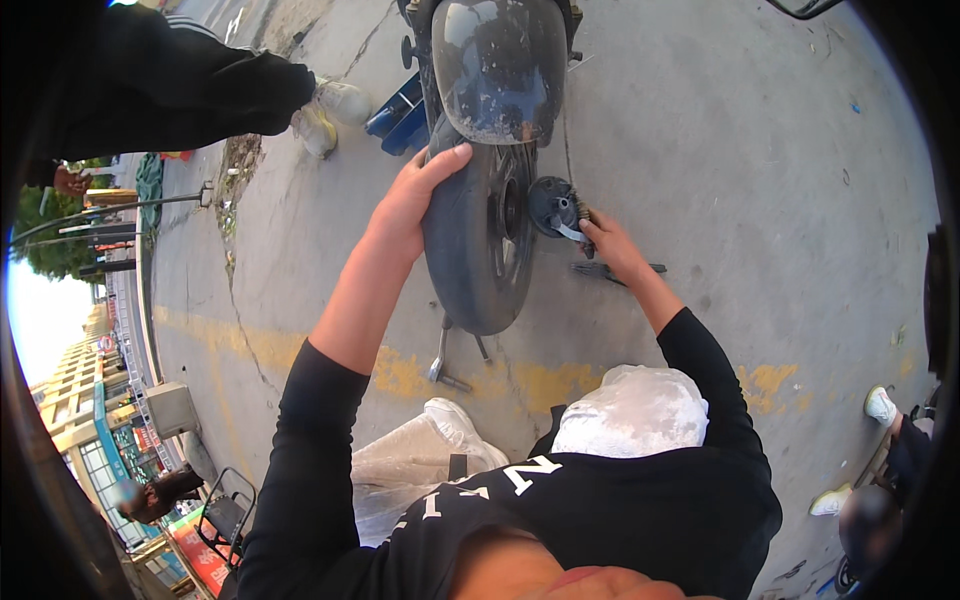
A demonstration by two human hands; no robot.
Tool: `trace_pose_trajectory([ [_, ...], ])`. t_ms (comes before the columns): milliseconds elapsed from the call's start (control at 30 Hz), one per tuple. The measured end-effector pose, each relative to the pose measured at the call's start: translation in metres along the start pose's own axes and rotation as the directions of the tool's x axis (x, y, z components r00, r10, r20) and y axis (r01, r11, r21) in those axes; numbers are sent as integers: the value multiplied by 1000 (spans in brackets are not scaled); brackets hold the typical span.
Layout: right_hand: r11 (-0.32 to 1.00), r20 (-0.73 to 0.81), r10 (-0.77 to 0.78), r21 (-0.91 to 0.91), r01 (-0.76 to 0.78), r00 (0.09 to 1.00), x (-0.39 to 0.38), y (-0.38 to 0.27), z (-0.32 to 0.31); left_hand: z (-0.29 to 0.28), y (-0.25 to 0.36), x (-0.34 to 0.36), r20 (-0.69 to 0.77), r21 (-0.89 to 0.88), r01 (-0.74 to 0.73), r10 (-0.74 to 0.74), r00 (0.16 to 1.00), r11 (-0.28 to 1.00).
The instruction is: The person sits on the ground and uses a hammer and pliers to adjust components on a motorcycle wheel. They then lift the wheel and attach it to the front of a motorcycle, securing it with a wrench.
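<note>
A black wheel with its tyre stands beneath the dark, dusty rear mudguard of a two-wheeler. My left hand grips the tyre's left side, thumb over the tread and the other fingers mostly hidden. Just right of the wheel, my right hand holds a round dark drum-brake plate by its edge near a silvery lever. A thin cable runs up from the plate toward the vehicle. The plate appears apart from the wheel hub.
A dark slim tool lies below my right hand. Metal wrenches lie on the pavement before my white shoe. An open blue toolbox sits left of the vehicle. Another person's black-trousered leg is close by; others are farther off.
</note>
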State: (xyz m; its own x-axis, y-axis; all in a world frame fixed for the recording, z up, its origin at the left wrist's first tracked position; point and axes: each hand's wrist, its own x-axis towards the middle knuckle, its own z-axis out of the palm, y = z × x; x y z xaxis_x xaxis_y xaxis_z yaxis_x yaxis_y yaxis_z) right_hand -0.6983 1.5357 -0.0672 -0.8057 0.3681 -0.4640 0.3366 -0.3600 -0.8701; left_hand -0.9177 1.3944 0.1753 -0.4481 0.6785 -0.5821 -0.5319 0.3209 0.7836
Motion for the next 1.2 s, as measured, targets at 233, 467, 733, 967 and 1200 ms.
trace_pose_trajectory([
  [233, 662, 275, -41, 727, -180, 960, -13, -5, 57, 10, -1, 8, -39, -14, -38, 37, 999, 999],
  [467, 785, 214, -67, 614, -80, 975, -3, -1, 79, 7, -2, 11, -45, -54, -7, 5, 999, 998],
  [733, 957, 173, -10, 288, -41, 985, 15, -11, 78, 14, 1, 8, -72, -77, 9, -15, 997, 997],
  [967, 997, 105, -68, -21, 70, 992, 21, -13, 78, 14, -1, 14, -102, -207, -43, 22, 995, 977],
  [1200, 997, 74, -53, 65, 49, 996, 29, -8, 78, -33, -74, 14, -211, -43, -131, 119, 970, 990],
])
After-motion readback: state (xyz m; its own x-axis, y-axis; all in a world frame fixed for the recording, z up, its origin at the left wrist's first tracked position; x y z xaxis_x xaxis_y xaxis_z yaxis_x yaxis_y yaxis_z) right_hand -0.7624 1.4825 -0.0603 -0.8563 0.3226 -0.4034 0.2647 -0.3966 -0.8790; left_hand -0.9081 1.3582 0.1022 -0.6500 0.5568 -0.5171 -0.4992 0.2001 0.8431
